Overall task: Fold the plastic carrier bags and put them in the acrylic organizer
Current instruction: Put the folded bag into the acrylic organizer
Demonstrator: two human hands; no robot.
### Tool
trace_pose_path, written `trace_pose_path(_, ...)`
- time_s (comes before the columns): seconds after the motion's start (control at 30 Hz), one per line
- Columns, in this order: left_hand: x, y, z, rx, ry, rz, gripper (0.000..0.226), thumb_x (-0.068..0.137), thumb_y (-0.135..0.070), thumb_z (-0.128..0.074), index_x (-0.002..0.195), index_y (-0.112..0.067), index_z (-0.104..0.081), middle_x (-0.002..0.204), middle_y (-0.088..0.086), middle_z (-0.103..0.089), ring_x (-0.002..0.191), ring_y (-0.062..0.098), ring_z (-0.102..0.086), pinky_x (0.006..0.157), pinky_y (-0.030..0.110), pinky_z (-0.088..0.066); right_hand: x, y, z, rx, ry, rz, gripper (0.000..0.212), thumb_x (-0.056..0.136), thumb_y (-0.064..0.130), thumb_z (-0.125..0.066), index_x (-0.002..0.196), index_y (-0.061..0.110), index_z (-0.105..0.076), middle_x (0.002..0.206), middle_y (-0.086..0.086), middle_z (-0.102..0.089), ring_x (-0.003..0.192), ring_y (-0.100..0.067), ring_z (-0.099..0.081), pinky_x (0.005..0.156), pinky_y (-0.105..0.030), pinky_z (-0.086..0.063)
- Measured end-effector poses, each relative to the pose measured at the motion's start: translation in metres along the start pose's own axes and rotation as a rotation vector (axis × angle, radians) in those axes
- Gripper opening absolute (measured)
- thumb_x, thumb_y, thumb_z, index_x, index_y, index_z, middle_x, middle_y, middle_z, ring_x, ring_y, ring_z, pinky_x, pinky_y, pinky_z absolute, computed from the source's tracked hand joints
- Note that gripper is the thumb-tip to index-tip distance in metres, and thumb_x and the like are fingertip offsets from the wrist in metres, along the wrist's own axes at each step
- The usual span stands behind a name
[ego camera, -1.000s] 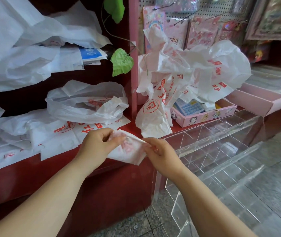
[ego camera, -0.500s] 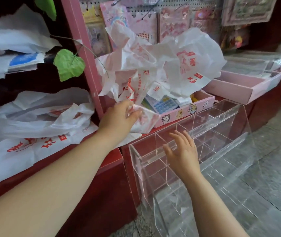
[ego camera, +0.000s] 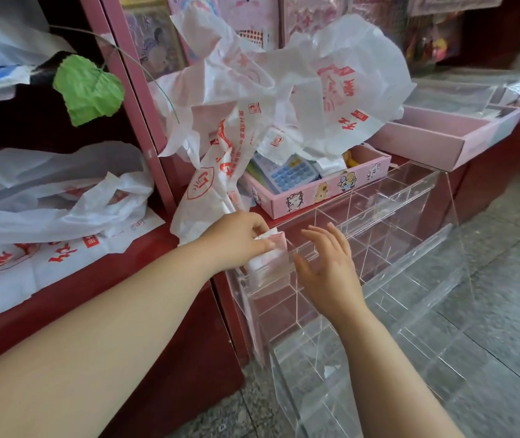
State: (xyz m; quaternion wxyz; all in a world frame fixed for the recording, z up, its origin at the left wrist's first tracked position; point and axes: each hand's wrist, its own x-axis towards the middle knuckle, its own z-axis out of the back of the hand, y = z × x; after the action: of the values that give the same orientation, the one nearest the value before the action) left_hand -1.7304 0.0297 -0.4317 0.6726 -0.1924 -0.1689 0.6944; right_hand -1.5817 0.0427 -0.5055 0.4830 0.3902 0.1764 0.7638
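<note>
Left hand [ego camera: 236, 240]: has dropped from the counter edge to the top-left compartment of the acrylic organizer [ego camera: 410, 216], fingers pinching the upper edge of the folded bag [ego camera: 268, 262].
Folded bag: white with red print, partly down inside that compartment, showing through the clear front wall.
Right hand [ego camera: 328, 267]: has slid left along the organizer's front, fingers straight and spread, holding nothing, just right of the bag; whether it touches the wall cannot be told.
Loose bags [ego camera: 284, 90]: crumpled heap behind the organizer, spilling over a pink tray [ego camera: 325, 191].
More bags [ego camera: 46, 200]: lying on the red shelf, left of the organizer.
</note>
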Motion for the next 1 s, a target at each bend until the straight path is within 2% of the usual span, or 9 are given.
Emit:
trace_pose_path(0.13, -0.004, -0.002, -0.009, 0.145, 0.052, 0.039, 0.03, 0.088, -0.046, -0.053, 0.084, -0.017, -0.06, 0.073, -0.006, -0.056, 0.078, 0.016, -0.055, 0.073, 0.029, -0.044, -0.001, -0.001, 0.002, 0.067, 0.002, -0.013, 0.043, 0.088, 0.013, -0.055, 0.129, 0.009, -0.048, 0.138, 0.001, -0.043, 0.139, -0.013, -0.013, 0.102, -0.011, -0.005)
trace_pose_path(0.2, -0.007, -0.001, -0.01, 0.172, 0.067, 0.044, 0.039, 0.09, -0.047, -0.048, 0.087, -0.013, -0.065, 0.082, 0.002, -0.064, 0.085, 0.019, -0.058, 0.077, 0.031, -0.044, -0.001, -0.002, 0.003, 0.075, 0.017, -0.011, 0.045, 0.086, 0.009, -0.053, 0.13, 0.01, -0.047, 0.139, 0.002, -0.042, 0.139, -0.012, -0.011, 0.101, -0.01, -0.004)
trace_pose_path(0.33, -0.011, 0.004, -0.013, 0.204, 0.149, 0.025, 0.028, 0.091, -0.043, -0.047, 0.108, -0.026, -0.062, 0.106, -0.003, -0.065, 0.108, 0.017, -0.05, 0.095, 0.028, -0.034, -0.001, -0.003, 0.002, 0.057, 0.012, 0.003, 0.046, 0.084, 0.006, -0.054, 0.129, 0.01, -0.048, 0.138, 0.001, -0.043, 0.139, -0.013, -0.012, 0.101, -0.01, -0.004)
trace_pose_path(0.43, -0.017, 0.01, -0.018, 0.145, 0.109, 0.009, 0.038, 0.084, -0.043, -0.057, 0.121, -0.034, -0.053, 0.112, -0.01, -0.061, 0.117, 0.019, -0.044, 0.101, 0.032, -0.035, -0.001, -0.003, 0.002, 0.053, 0.0, 0.005, 0.046, 0.083, 0.007, -0.055, 0.129, 0.009, -0.048, 0.138, 0.0, -0.044, 0.139, -0.014, -0.014, 0.105, -0.014, -0.007)
trace_pose_path(0.53, -0.025, 0.014, -0.019, 0.027, 0.002, -0.019, 0.046, 0.083, -0.036, -0.061, 0.127, -0.03, -0.05, 0.12, -0.009, -0.058, 0.118, 0.017, -0.047, 0.1, 0.036, -0.039, -0.001, -0.002, 0.002, 0.058, -0.012, 0.002, 0.046, 0.082, 0.004, -0.055, 0.128, 0.008, -0.049, 0.137, -0.002, -0.045, 0.139, -0.017, -0.016, 0.108, -0.019, -0.01)
trace_pose_path(0.6, -0.032, 0.017, -0.018, 0.003, -0.086, -0.04, 0.047, 0.085, -0.031, -0.061, 0.129, -0.027, -0.049, 0.124, -0.009, -0.055, 0.118, 0.012, -0.047, 0.1, 0.027, -0.037, -0.001, 0.001, 0.0, 0.066, -0.026, -0.005, 0.045, 0.082, 0.003, -0.056, 0.126, 0.006, -0.051, 0.136, -0.004, -0.046, 0.138, -0.02, -0.019, 0.109, -0.022, -0.011)
trace_pose_path(0.67, -0.042, 0.022, -0.014, -0.023, -0.188, -0.051, 0.044, 0.086, -0.026, -0.061, 0.129, -0.024, -0.051, 0.124, -0.01, -0.053, 0.113, 0.005, -0.047, 0.091, 0.014, -0.032, -0.001, 0.004, -0.001, 0.064, -0.058, -0.025, 0.042, 0.082, 0.003, -0.057, 0.123, 0.006, -0.054, 0.134, -0.006, -0.048, 0.135, -0.024, -0.025, 0.111, -0.03, -0.015)
trace_pose_path(0.87, -0.091, 0.052, 0.008, -0.054, -0.342, -0.026, 0.021, 0.086, -0.021, -0.06, 0.106, -0.026, -0.065, 0.1, -0.02, -0.056, 0.096, -0.002, -0.049, 0.075, -0.001, -0.031, -0.008, 0.025, -0.001, 0.028, -0.2, -0.02, 0.03, 0.08, -0.004, -0.055, 0.107, 0.003, -0.064, 0.116, -0.008, -0.061, 0.12, -0.032, -0.043, 0.102, -0.035, -0.027)
trace_pose_path(1.0, -0.139, 0.088, 0.026, -0.019, -0.417, 0.053, 0.014, 0.087, -0.017, -0.058, 0.095, -0.024, -0.068, 0.09, -0.031, -0.051, 0.094, -0.003, -0.05, 0.074, -0.003, -0.03, -0.024, 0.051, -0.006, 0.048, -0.183, 0.08, 0.029, 0.074, 0.011, -0.048, 0.092, 0.003, -0.069, 0.098, -0.007, -0.068, 0.102, -0.032, -0.054, 0.089, -0.035, -0.034)
